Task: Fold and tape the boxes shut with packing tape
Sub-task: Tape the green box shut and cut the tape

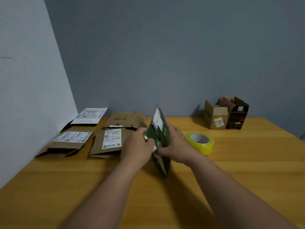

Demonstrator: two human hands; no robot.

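Observation:
A flattened dark green box (pixel 160 129) stands on edge near the middle of the wooden table (pixel 247 162), blurred. My left hand (pixel 137 144) grips its left side with curled fingers. My right hand (pixel 177 142) holds its right side, thumb at the near edge. A roll of yellowish clear packing tape (pixel 200 142) lies flat just right of my right hand. Several flattened brown boxes with shipping labels lie at the left: one (pixel 69 144) by the wall, one (pixel 109 142) beside my left hand, one (pixel 125 120) behind.
A white-labelled flat box (pixel 90 115) lies in the back left corner. At the back right stand a brown box (pixel 214 117) with open flaps and a dark box (pixel 237 115). Walls close the left and back sides of the table.

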